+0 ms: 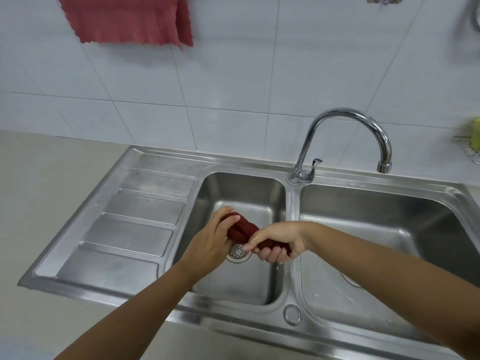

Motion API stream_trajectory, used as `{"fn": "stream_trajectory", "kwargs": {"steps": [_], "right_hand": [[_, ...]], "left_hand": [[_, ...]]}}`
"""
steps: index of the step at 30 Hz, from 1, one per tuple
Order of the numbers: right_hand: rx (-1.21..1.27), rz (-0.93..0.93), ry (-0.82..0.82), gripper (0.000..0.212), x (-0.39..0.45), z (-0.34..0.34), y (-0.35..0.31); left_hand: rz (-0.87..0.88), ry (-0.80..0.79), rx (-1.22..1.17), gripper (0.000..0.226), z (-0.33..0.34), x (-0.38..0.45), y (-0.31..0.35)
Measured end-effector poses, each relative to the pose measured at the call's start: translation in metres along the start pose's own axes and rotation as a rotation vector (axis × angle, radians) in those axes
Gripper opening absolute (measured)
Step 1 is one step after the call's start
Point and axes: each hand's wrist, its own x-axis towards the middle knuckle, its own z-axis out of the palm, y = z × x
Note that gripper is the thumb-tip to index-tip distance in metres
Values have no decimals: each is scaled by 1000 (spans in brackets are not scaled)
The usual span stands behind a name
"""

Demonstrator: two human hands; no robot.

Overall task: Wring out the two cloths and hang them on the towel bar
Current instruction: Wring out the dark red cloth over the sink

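Dark red cloth (242, 231), twisted into a rope, sits at centre frame above the drain strainer (238, 252) of the left basin (241, 185). Left hand (211, 242) wraps one end, right hand (279, 244) clenches the other; both sets of fingers are curled tight round the fabric. A second red cloth (127, 19) hangs already at upper left; the bar itself is out of view.

Risks, as judged:
- Wet skin and a slick cloth: an end may slip free mid-twist and drop into the basin.
- Wring too lightly and the cloth will drip across the worktop (39, 190) on its way up.
- Elbow swing could strike the tap (345, 118) at centre right.
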Motion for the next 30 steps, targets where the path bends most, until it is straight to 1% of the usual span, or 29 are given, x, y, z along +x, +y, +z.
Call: {"fn": "stream_trajectory", "kwargs": {"steps": [2,3,5,6,7,8,9,10,11,12,13,14,16,18,19,23,25,27,30], "right_hand": [[110,11,-169,30,-6,3,-2],[120,18,-219,30,-7,6,-3],[64,31,-223,31,-7,14,-6],[5,33,-175,31,-6,18,-7],[-94,29,-78,30,-4,22,-9],[-256,17,81,28,-3,25,-11],[-484,-10,298,25,-1,27,-13],[-765,-46,522,21,-1,28,-15],[-1062,-72,705,18,-1,27,-16],[-1324,-96,840,17,-1,25,-18],[-1513,-139,926,16,-3,22,-21],[-1633,-199,972,17,-6,17,-24],[-1777,-311,1004,17,-15,6,-34],[-1859,-398,1016,17,-23,-4,-42],[-1885,-425,1013,18,-25,-8,-44],[-1911,-460,979,18,-14,-17,-42],[-1860,-460,991,21,-4,-22,-36],[-1805,-459,993,25,6,-24,-29],[-1732,-458,1011,26,18,-24,-14]], "left_hand": [[116,43,19,47,-1,-3,-3],[151,36,52,46,-2,-2,-5],[179,5,144,43,-5,4,-6],[177,-11,190,38,-7,8,-6],[177,-42,228,30,-9,13,-4],[173,-94,264,24,-11,18,-2],[142,-184,304,22,-13,23,2],[74,-299,346,21,-14,28,7],[-24,-406,375,20,-15,33,15],[-135,-479,373,20,-14,39,22],[-251,-518,336,22,-13,46,29],[-374,-543,258,24,-14,53,36],[-597,-585,-41,24,-20,68,44],[-757,-590,-414,26,-26,78,49],[-828,-579,-563,27,-28,80,51],[-1112,-610,-931,37,-19,72,55],[-1240,-615,-1067,35,-9,67,55],[-1316,-626,-1142,32,0,63,56],[-1313,-677,-1109,29,3,58,54]]}}
